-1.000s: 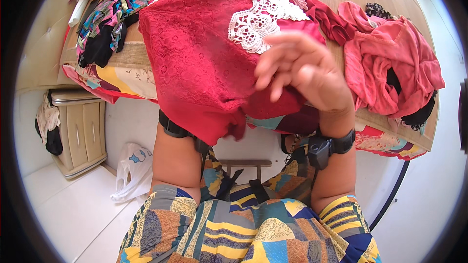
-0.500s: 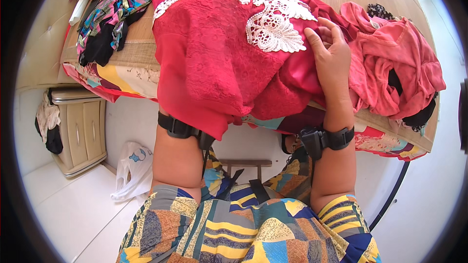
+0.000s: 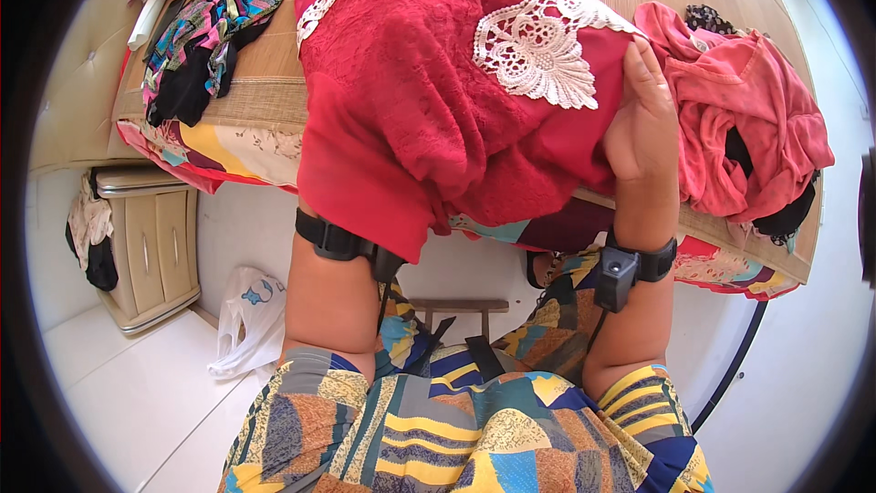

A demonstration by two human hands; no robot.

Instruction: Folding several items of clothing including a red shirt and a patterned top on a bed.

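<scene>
A red garment (image 3: 392, 91) with textured red lace and white crochet trim (image 3: 538, 50) is spread over the near edge of the mat-covered bed. My right hand (image 3: 644, 123) is at its right edge, thumb on top beside the trim and the fingers out of sight under the cloth, gripping it. Beneath the garment goes my left forearm (image 3: 330, 301); the left hand is wholly covered by the red fabric, so its fingers do not show. The middle of the garment bulges upward in folds.
A crumpled coral-pink garment (image 3: 730, 119) lies just right of my right hand, with dark cloth under it. Patterned and black clothes (image 3: 205, 46) sit at the left of the bed (image 3: 265, 96). A cabinet (image 3: 151, 242) and a white plastic bag (image 3: 246, 319) stand lower left.
My right hand has moved right and slightly down and now grips the garment's edge. The crochet trim has shifted right, and the red cloth's middle has risen and bunched.
</scene>
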